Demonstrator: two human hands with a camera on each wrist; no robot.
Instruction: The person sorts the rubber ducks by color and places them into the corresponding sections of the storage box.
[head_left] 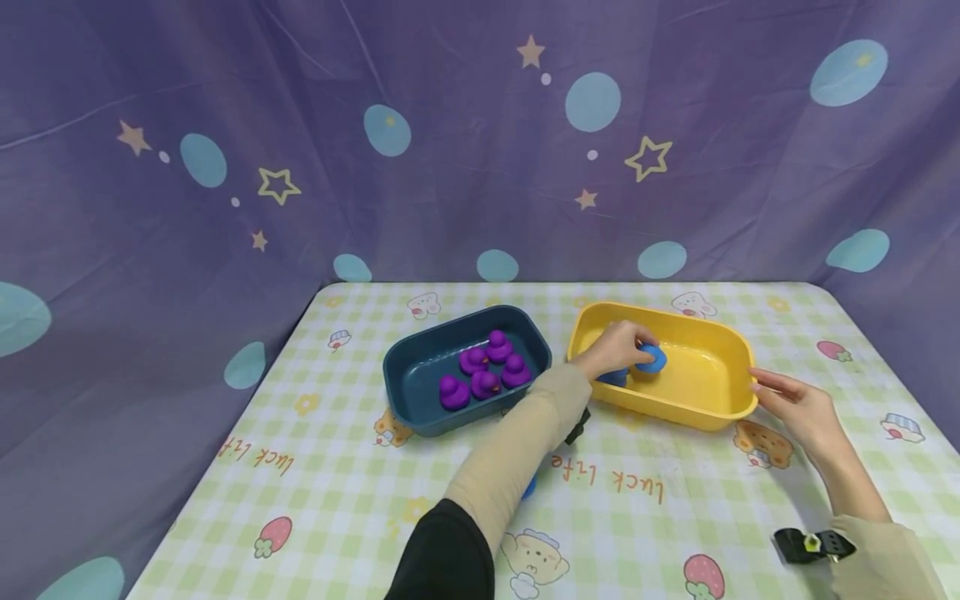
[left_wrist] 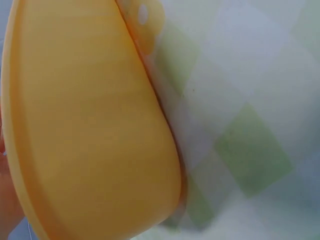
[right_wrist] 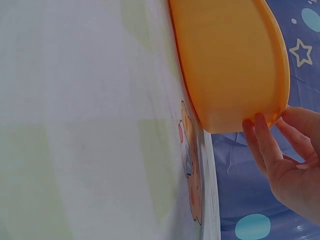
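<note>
My left hand (head_left: 621, 346) reaches over the left part of the yellow basin (head_left: 705, 412) and pinches a small rounded blue toy (head_left: 654, 360) inside it. Another blue toy (head_left: 615, 378) lies in the basin below that hand, partly hidden by the wrist. At the basin's right end, my right hand (head_left: 801, 408) lightly grips the rim. In the right wrist view its fingertips (right_wrist: 259, 120) lie against the outer wall, with others at the rim. The left wrist view is mostly filled by the yellow basin (left_wrist: 95, 125); the left hand's hold is hidden there.
A dark teal basin (head_left: 408, 400) with several purple toy ducks (head_left: 483, 384) stands to the left. Partly covered by the left forearm, a blue object (head_left: 529, 487) lies on the checked tablecloth (head_left: 337, 500). Behind the table hangs a purple curtain (head_left: 465, 192).
</note>
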